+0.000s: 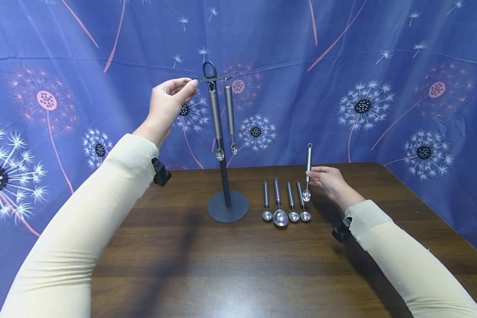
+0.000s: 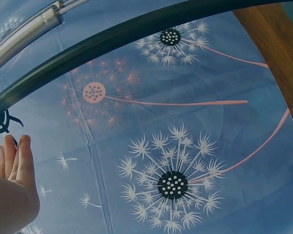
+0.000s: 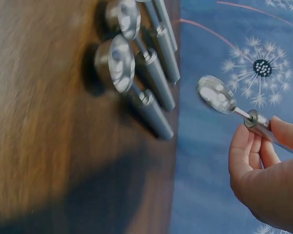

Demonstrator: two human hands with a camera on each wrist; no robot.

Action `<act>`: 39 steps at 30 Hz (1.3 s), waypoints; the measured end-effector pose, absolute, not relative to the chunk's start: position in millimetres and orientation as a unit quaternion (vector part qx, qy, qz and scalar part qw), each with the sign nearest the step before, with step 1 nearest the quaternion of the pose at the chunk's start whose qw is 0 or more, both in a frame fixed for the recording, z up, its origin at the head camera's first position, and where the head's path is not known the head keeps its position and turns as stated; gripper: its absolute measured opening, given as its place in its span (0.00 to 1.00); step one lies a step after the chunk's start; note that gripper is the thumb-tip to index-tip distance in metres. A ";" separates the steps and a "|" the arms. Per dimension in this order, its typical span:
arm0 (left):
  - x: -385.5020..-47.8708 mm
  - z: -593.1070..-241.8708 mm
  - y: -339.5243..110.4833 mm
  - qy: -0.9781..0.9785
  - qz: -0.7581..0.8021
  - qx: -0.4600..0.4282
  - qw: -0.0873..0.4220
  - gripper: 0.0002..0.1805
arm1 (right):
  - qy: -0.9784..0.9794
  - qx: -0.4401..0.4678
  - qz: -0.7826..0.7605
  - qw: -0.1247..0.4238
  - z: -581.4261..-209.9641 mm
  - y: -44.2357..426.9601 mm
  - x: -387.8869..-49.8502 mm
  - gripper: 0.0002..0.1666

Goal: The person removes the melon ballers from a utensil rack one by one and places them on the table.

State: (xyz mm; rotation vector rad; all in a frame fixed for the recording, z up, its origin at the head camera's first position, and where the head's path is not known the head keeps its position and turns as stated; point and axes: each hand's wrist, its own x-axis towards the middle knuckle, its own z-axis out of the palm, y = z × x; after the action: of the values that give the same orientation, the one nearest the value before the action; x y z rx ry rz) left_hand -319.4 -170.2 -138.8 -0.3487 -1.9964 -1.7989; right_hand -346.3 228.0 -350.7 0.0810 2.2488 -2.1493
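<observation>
A metal measuring spoon (image 1: 308, 164) stands upright in my right hand (image 1: 331, 183), pinched by the handle with its bowl downward, raised over the table. The right wrist view shows the thumb and fingers of that hand (image 3: 268, 180) around the handle, below the shiny bowl (image 3: 216, 94). My left hand (image 1: 166, 104) pinches the tip of a hook on top of a black rack (image 1: 225, 176). Two measuring spoons hang from the rack, one in front of the post (image 1: 214, 112) and one on its right (image 1: 229, 110). In the left wrist view, the fingers (image 2: 25, 163) are at the hooks.
Several measuring spoons lie in a row on the wooden table, including a larger one (image 1: 280, 217), between the round base (image 1: 228, 212) and my right hand. Behind the table (image 1: 238, 265) hangs a blue dandelion-print cloth (image 1: 294, 88).
</observation>
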 end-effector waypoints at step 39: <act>-320.5 -140.9 -167.2 -0.696 -0.671 -0.135 0.219 0.16 | 0.760 0.095 -0.630 0.131 -402.3 258.7 -353.3 0.03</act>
State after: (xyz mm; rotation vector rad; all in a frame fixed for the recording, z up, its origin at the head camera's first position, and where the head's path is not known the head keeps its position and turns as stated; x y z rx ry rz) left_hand -320.5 -167.2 -140.9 -0.3730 -1.9260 -1.8562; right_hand -353.3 258.7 -402.3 0.2753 2.2057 -1.8299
